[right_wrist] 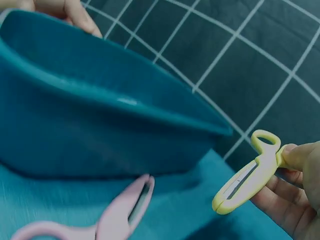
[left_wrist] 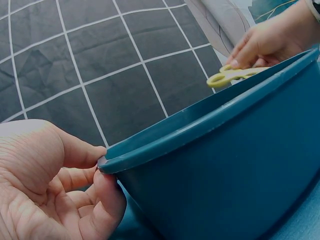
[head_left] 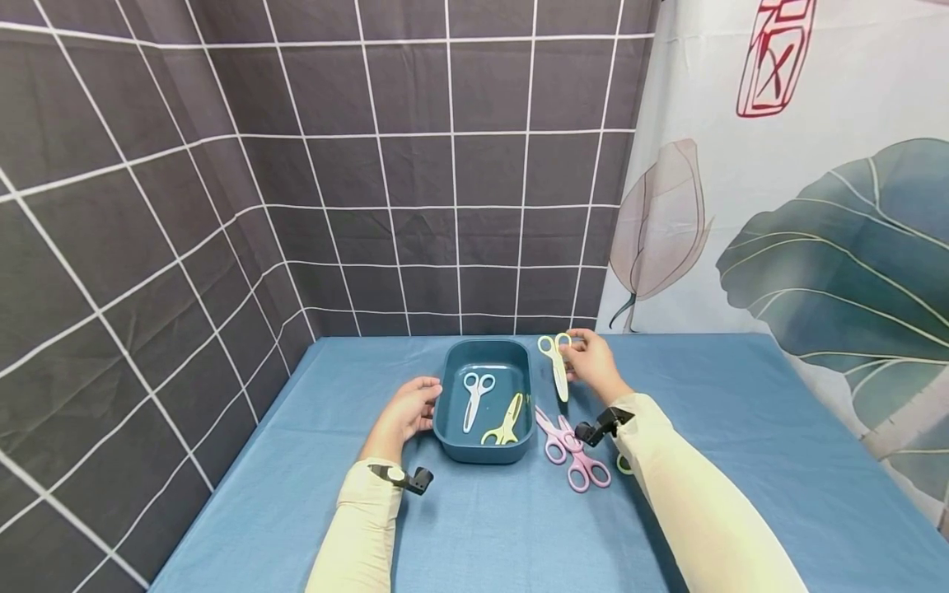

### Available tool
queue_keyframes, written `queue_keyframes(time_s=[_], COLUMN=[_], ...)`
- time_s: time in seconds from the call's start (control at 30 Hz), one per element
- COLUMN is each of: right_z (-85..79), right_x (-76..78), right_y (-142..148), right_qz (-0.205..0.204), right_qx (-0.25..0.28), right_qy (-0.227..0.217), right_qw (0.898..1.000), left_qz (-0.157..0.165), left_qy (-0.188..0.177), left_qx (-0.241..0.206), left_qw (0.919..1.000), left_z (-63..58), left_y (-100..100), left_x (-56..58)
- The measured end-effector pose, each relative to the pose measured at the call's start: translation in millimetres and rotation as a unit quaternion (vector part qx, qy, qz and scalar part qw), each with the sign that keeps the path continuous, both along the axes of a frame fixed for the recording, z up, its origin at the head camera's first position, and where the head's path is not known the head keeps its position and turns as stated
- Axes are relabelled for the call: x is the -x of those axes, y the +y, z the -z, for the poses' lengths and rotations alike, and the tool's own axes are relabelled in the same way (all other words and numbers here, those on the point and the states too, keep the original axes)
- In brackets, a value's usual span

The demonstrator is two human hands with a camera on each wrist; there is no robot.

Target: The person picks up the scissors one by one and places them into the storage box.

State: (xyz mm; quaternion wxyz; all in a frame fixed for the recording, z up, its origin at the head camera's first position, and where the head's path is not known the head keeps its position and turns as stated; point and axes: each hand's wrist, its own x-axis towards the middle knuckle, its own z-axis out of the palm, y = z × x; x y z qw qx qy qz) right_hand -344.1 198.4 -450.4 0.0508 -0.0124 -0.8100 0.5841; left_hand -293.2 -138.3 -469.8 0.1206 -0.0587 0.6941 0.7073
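My left hand [head_left: 412,409] pinches the left rim of a blue plastic basin [head_left: 482,452], thumb above and fingers below, as the left wrist view shows. Inside the basin lie white scissors [head_left: 474,398] and yellow scissors [head_left: 507,422]. Just right of the basin, my right hand [head_left: 589,362] holds another pair of yellow scissors [head_left: 558,371] by one handle loop. Their blades are together and point down toward the table in the head view. Pink scissors [right_wrist: 117,215] lie below them, beside the basin.
Two pairs of pink scissors [head_left: 577,451] overlap on the blue-covered table [head_left: 474,535]. A green handle loop [head_left: 624,465] shows partly from behind the right sleeve. A dark checked cloth [head_left: 415,173] stands behind and to the left, and a leaf-printed curtain [head_left: 741,148] to the right.
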Motion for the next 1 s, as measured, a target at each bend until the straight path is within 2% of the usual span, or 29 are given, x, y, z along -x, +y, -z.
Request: queue_keyframes(time_s=[0.33, 0.57, 0.73, 1.0], right_z=[-19.9, -25.7, -24.9, -18.1], right_x=[0.7, -0.7, -0.4, 0.4], right_y=[-36.4, -66.3, -88.9, -120.3], right_qz=[-0.032, -0.052, -0.057, -0.046], right_qx=[0.048, 0.041, 0.037, 0.025], right_qy=[0.023, 0.028, 0.025, -0.011], right_qw=[0.998, 0.997, 0.997, 0.999], left_qz=[-0.001, -0.002, -0.003, 0.001], left_qy=[-0.001, -0.003, -0.008, -0.005], left_qx=[0.002, 0.007, 0.007, 0.008], left_qw=[1.0000, 1.0000, 0.9999, 1.0000], left_z=[1.6, 3.9, 3.1, 0.5], left_y=[-1.9, -3.7, -3.8, -1.5], left_x=[0.1, 0.7, 0.6, 0.5])
